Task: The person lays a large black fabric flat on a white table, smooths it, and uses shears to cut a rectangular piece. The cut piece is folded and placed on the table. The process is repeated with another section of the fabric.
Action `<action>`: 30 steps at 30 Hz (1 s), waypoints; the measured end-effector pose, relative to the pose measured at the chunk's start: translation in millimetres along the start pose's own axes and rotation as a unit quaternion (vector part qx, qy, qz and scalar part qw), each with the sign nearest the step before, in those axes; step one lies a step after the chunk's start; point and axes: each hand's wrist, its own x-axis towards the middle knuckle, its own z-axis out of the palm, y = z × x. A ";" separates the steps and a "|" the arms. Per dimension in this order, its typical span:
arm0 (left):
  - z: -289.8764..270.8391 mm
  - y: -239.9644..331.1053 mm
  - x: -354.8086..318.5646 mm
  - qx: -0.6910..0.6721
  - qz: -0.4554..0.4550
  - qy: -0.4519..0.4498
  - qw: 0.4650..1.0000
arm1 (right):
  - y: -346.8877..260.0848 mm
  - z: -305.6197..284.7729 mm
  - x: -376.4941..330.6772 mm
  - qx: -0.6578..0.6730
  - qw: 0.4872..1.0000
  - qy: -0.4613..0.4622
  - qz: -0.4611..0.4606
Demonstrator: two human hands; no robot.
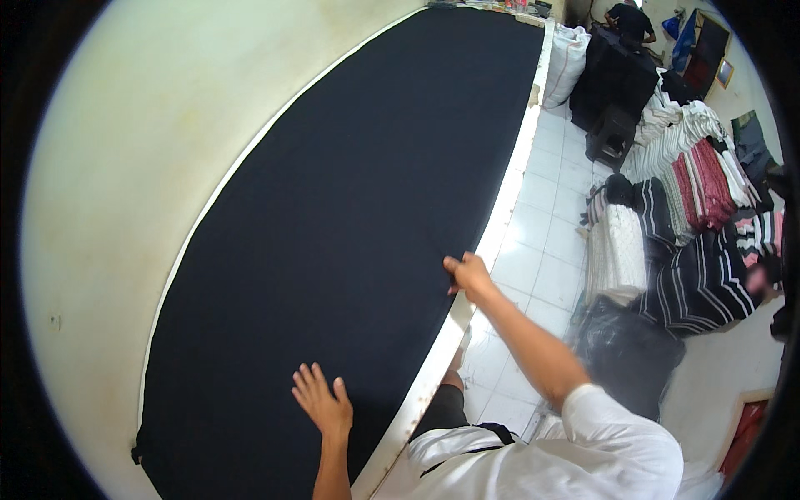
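A long sheet of black fabric lies spread flat over a long white table that runs along a cream wall. My left hand rests palm down on the fabric near its close end, fingers spread apart. My right hand is shut on the fabric's right edge, pinching it at the table's rim. My forearms come in from the lower edge, and I wear a white shirt.
A white tiled floor runs to the right of the table. Stacks of striped and coloured folded cloth line the right side, with a black plastic bag in front. A person in dark clothes stands far back.
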 end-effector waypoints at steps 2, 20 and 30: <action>4.3 25.4 24.6 0.016 -0.084 -0.015 0.996 | -13.3 -18.3 20.7 0.047 0.997 -0.037 0.038; 109.0 367.6 248.0 -0.135 0.446 -0.286 0.837 | -233.1 -191.0 320.5 0.152 0.982 -0.079 0.078; 156.7 570.4 354.7 0.046 0.240 -0.146 0.959 | -273.1 -281.6 458.4 0.108 0.977 -0.097 0.159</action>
